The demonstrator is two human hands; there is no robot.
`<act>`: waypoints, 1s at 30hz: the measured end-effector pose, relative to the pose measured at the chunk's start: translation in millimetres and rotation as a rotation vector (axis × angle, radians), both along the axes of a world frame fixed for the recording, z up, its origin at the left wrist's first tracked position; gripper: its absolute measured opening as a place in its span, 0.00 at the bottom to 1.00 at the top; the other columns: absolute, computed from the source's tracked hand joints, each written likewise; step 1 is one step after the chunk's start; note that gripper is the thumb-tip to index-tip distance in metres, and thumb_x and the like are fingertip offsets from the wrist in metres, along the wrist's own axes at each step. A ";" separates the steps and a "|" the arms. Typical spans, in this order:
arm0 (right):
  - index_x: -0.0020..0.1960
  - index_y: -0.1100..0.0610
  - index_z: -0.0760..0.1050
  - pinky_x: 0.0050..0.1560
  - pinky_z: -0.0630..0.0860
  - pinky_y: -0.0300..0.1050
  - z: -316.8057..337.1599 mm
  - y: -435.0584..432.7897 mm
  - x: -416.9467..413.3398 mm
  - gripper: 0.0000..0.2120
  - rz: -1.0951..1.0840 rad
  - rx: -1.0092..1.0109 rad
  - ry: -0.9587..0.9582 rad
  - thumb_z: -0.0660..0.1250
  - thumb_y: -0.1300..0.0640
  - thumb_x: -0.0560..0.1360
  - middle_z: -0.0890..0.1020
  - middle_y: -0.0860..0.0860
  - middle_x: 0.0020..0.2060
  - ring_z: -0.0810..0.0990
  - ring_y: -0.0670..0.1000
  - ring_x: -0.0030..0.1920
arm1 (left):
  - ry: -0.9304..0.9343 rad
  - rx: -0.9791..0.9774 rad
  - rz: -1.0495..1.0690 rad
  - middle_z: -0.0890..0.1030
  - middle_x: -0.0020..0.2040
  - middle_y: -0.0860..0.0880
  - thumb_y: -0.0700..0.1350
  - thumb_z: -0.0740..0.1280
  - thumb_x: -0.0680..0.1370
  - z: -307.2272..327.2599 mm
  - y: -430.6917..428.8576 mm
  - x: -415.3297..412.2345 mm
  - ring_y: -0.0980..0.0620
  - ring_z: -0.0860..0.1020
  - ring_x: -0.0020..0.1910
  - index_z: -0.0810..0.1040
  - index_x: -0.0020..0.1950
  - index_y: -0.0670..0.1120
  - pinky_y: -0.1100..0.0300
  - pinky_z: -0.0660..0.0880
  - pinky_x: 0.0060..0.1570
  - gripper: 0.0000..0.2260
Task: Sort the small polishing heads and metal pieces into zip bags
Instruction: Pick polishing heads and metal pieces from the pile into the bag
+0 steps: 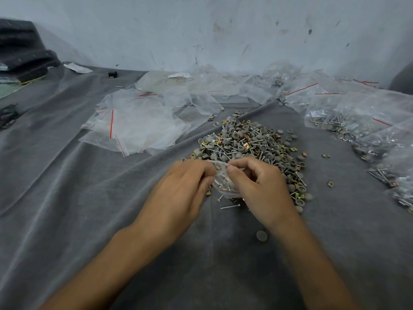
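A pile of grey polishing heads, nails and brass clips (248,146) lies on the grey cloth (89,198) in front of me. Just before the pile, both hands hold one small clear zip bag (222,181) with a red seal line and a few metal pieces inside. My left hand (185,186) pinches the bag's left side. My right hand (257,182) pinches its right side with curled fingers. A single grey head (262,235) lies apart by my right forearm, and a loose nail (230,206) lies under the bag.
Empty zip bags (134,126) are spread at the back left and middle. Filled bags (357,121) lie along the right edge, with stray clips (330,184) near them. A dark stack (24,52) sits at the far left against the wall.
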State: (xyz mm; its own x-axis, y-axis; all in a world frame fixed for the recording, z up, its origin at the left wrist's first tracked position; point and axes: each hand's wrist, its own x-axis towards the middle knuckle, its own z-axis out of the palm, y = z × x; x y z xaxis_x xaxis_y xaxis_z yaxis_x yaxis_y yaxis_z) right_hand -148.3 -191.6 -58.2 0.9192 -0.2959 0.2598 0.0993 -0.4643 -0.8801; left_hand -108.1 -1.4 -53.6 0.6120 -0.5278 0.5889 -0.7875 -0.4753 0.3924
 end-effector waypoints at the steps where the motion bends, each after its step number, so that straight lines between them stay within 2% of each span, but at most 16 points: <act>1: 0.47 0.46 0.83 0.37 0.74 0.40 0.1 -0.4 0.1 0.04 0.002 0.006 -0.003 0.69 0.50 0.79 0.82 0.45 0.34 0.79 0.43 0.36 | 0.001 -0.011 0.005 0.76 0.48 0.59 0.47 0.62 0.83 -0.7 0.4 0.9 0.57 0.72 0.47 0.75 0.56 0.51 0.66 0.68 0.48 0.04; 3: 0.48 0.47 0.83 0.38 0.77 0.44 0.2 -1.3 0.5 0.04 0.000 0.016 -0.014 0.69 0.50 0.79 0.83 0.46 0.35 0.81 0.46 0.37 | 0.027 -0.045 0.049 0.74 0.48 0.61 0.48 0.62 0.83 -2.0 2.1 3.4 0.61 0.71 0.46 0.73 0.56 0.54 0.70 0.67 0.48 0.03; 5: 0.48 0.47 0.83 0.39 0.79 0.46 -0.3 -2.3 0.6 0.05 -0.009 0.015 -0.021 0.69 0.50 0.79 0.83 0.46 0.36 0.82 0.46 0.38 | 0.063 -0.068 0.108 0.74 0.46 0.61 0.48 0.64 0.83 -4.3 4.5 7.1 0.61 0.71 0.45 0.72 0.55 0.55 0.70 0.67 0.46 0.03; 7: 0.48 0.46 0.83 0.38 0.78 0.43 -1.5 -2.9 0.9 0.05 -0.013 0.020 -0.025 0.69 0.48 0.78 0.83 0.44 0.35 0.80 0.43 0.36 | 0.094 -0.012 0.136 0.74 0.44 0.61 0.47 0.66 0.81 -8.3 5.4 10.9 0.59 0.71 0.45 0.73 0.52 0.55 0.65 0.69 0.44 0.04; 9: 0.48 0.46 0.83 0.35 0.74 0.38 -2.7 -3.2 1.7 0.05 -0.021 0.024 -0.034 0.68 0.47 0.77 0.81 0.42 0.32 0.77 0.41 0.34 | 0.148 0.103 0.109 0.75 0.46 0.59 0.46 0.67 0.80 -13.3 3.5 11.1 0.56 0.72 0.47 0.75 0.50 0.54 0.54 0.73 0.46 0.03; 11: 0.47 0.46 0.83 0.35 0.71 0.35 -3.1 -3.3 2.1 0.06 -0.029 0.025 -0.039 0.68 0.47 0.76 0.80 0.41 0.30 0.76 0.40 0.32 | 0.214 0.205 0.064 0.76 0.48 0.57 0.47 0.66 0.81 -18.3 -1.7 6.8 0.53 0.73 0.51 0.76 0.50 0.53 0.50 0.74 0.50 0.01; 15: 0.48 0.45 0.83 0.37 0.78 0.44 -2.7 -2.5 2.0 0.07 -0.028 0.021 -0.032 0.67 0.46 0.76 0.83 0.44 0.34 0.80 0.43 0.36 | 0.198 0.309 0.023 0.77 0.54 0.54 0.52 0.63 0.82 -27.0 -16.0 -0.1 0.52 0.73 0.56 0.74 0.53 0.53 0.54 0.75 0.50 0.04; 18: 0.48 0.46 0.83 0.41 0.81 0.47 -2.5 -2.9 1.9 0.08 -0.033 0.019 -0.037 0.67 0.45 0.75 0.84 0.44 0.37 0.82 0.45 0.39 | 0.155 0.291 0.015 0.77 0.53 0.53 0.51 0.64 0.82 -27.3 -21.4 0.7 0.52 0.73 0.53 0.74 0.54 0.52 0.60 0.67 0.45 0.05; 21: 0.48 0.45 0.83 0.38 0.76 0.39 -3.4 -4.7 2.8 0.08 -0.032 0.013 -0.039 0.68 0.45 0.75 0.83 0.41 0.35 0.81 0.42 0.37 | 0.159 0.284 -0.003 0.77 0.53 0.53 0.51 0.64 0.82 -27.3 -22.7 -0.4 0.52 0.73 0.52 0.75 0.53 0.51 0.63 0.64 0.45 0.05; 24: 0.48 0.45 0.83 0.36 0.71 0.30 -3.2 -4.8 2.9 0.08 -0.032 0.017 -0.046 0.67 0.45 0.75 0.81 0.38 0.33 0.79 0.40 0.35 | 0.170 0.305 -0.038 0.76 0.53 0.55 0.54 0.65 0.81 -26.0 -22.9 -3.8 0.54 0.72 0.52 0.74 0.52 0.53 0.63 0.65 0.45 0.06; 27: 0.47 0.45 0.83 0.35 0.70 0.30 -3.0 -4.4 2.8 0.07 -0.031 0.014 -0.055 0.67 0.46 0.75 0.81 0.40 0.33 0.78 0.40 0.35 | 0.168 0.338 -0.078 0.75 0.54 0.55 0.54 0.65 0.81 -23.1 -21.4 -7.8 0.53 0.73 0.54 0.75 0.53 0.54 0.58 0.72 0.49 0.05; 30: 0.47 0.45 0.83 0.34 0.73 0.33 -3.0 -4.2 3.0 0.07 -0.037 0.011 -0.061 0.67 0.46 0.75 0.82 0.44 0.34 0.78 0.40 0.34 | 0.177 0.396 -0.034 0.74 0.56 0.55 0.55 0.60 0.83 -22.4 -20.0 -8.6 0.54 0.71 0.57 0.73 0.56 0.55 0.57 0.73 0.51 0.07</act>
State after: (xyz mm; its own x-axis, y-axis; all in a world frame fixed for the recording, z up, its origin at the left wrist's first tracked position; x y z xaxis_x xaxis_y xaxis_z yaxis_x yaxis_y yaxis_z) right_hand -145.3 -195.8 -61.2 0.8902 -0.3324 0.3117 0.1359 -0.4593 -0.8778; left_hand -116.7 -21.4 -76.1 0.6640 -0.7131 0.2248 -0.7421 -0.5914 0.3155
